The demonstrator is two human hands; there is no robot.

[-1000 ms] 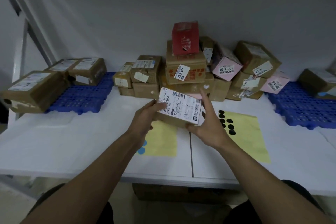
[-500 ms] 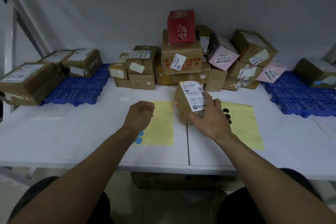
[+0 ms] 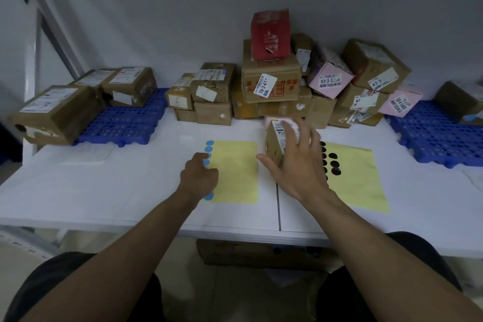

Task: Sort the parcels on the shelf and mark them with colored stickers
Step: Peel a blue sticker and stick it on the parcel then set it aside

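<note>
— Fingers (image 3: 300, 138) on the right hand (image 3: 295, 170)?
— Spread and straight over the small cardboard parcel (image 3: 273, 149), thumb out wide. It's blurred, but they seem to rest on it rather than grip.
— Where's that parcel?
— Upright on the white shelf (image 3: 117, 185), just right of the yellow sheet (image 3: 235, 172).
— Left hand (image 3: 200, 176)?
— Fingers curled at the blue stickers (image 3: 209, 149) on that sheet's left edge; whether they pinch one, I cannot tell.
— Other parcels (image 3: 269, 86)?
— Piled behind the sheet.
</note>
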